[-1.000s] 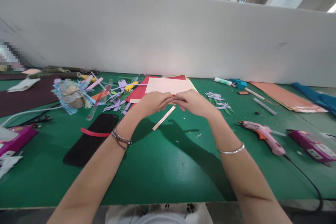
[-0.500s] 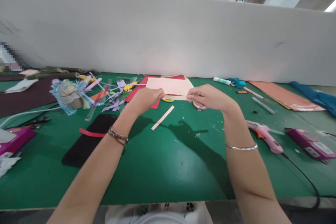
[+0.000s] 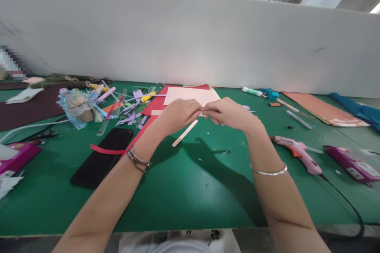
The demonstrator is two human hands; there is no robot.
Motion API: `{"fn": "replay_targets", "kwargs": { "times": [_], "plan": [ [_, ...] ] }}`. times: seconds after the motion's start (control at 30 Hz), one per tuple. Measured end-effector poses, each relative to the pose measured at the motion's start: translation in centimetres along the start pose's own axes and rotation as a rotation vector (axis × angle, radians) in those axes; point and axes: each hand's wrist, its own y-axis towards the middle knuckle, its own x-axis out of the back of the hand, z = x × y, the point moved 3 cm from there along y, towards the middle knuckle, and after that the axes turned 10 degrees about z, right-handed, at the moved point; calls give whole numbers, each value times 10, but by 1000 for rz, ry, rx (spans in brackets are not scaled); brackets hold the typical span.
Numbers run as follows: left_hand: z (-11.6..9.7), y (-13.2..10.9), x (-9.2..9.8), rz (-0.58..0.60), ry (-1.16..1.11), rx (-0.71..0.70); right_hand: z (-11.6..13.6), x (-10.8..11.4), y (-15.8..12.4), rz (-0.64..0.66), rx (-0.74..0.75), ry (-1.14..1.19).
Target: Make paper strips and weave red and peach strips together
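Note:
My left hand (image 3: 184,111) and my right hand (image 3: 224,111) meet above the table, fingertips pinched together and almost touching. Between them they grip a narrow pale pink paper strip; a pale end (image 3: 156,112) shows left of my left hand, while its middle is mostly covered by fingers. Just below, a separate pale paper strip (image 3: 184,133) lies slantwise on the green table. Behind the hands rest a pale pink sheet (image 3: 187,95) and red paper (image 3: 154,103). A red strip (image 3: 107,150) crosses a black flat object (image 3: 101,166) beside my left forearm.
Purple paper scraps (image 3: 130,118), a ruler (image 3: 111,112) and a blue tasselled bundle (image 3: 81,106) lie left. At right are a pink glue gun (image 3: 299,152), its cable, a purple power strip (image 3: 352,162), a glue stick (image 3: 251,91) and orange sheets (image 3: 323,106). A white partition (image 3: 190,39) stands behind.
My hands have come together from a spread position along the paper strip, so less of it shows between them. The slanted strip on the table stays put.

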Motion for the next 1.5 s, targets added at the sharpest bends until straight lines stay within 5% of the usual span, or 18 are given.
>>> {"fn": "replay_targets", "kwargs": {
  "times": [0.23,0.5,0.87,1.0,1.13,1.2,1.5],
  "plan": [
    [-6,4,-16,49,272,43,0,-6,6,58,42,35],
    [19,-3,-8,-101,302,81,-14,12,-14,64,-22,150],
    [77,-37,-1,-122,66,515,-24,21,-25,-15,-104,66],
    [55,-27,8,-109,-71,355,-14,12,-14,36,-44,48],
    [13,-7,-1,195,-338,-18,-5,2,-1,89,38,4],
    [5,-4,-7,267,-434,-21,-3,-2,3,75,38,-46],
    [8,-6,-9,148,-582,128,9,-15,19,-91,91,-286]
  ]
}}
